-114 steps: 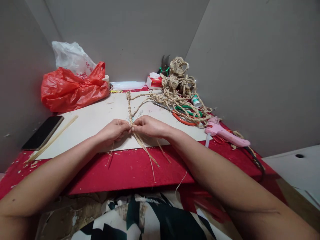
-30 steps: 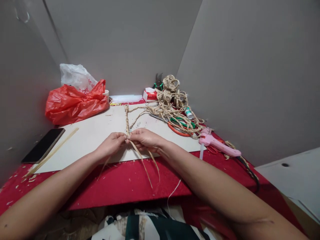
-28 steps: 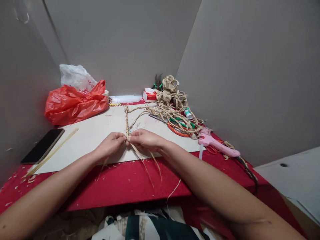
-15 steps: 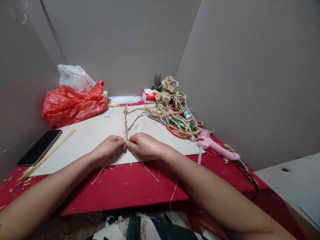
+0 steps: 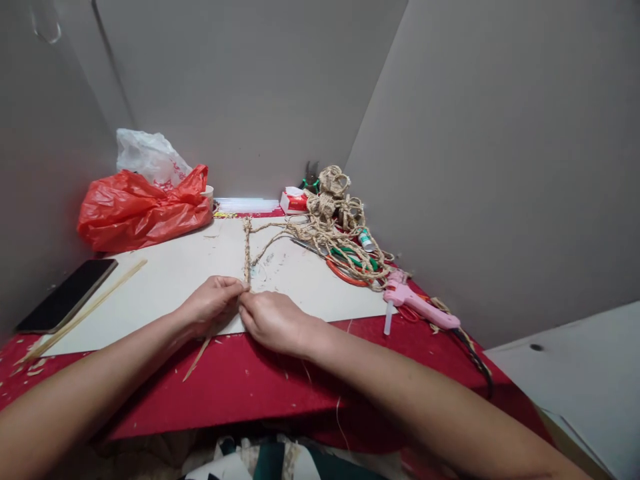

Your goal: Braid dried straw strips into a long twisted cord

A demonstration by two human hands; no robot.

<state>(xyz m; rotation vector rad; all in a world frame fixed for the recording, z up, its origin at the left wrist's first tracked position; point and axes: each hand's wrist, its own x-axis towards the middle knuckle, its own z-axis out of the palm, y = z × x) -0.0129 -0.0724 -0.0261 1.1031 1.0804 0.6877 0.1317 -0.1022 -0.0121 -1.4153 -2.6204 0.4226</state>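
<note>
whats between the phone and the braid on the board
In the head view, a thin stick lies slantwise beside the phone; from there to the braid the board is bare.

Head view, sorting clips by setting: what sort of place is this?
Likely a small craft corner: a red-covered table between bare grey walls, with a pink glue gun, tangled fibre rope and scissors.
</note>
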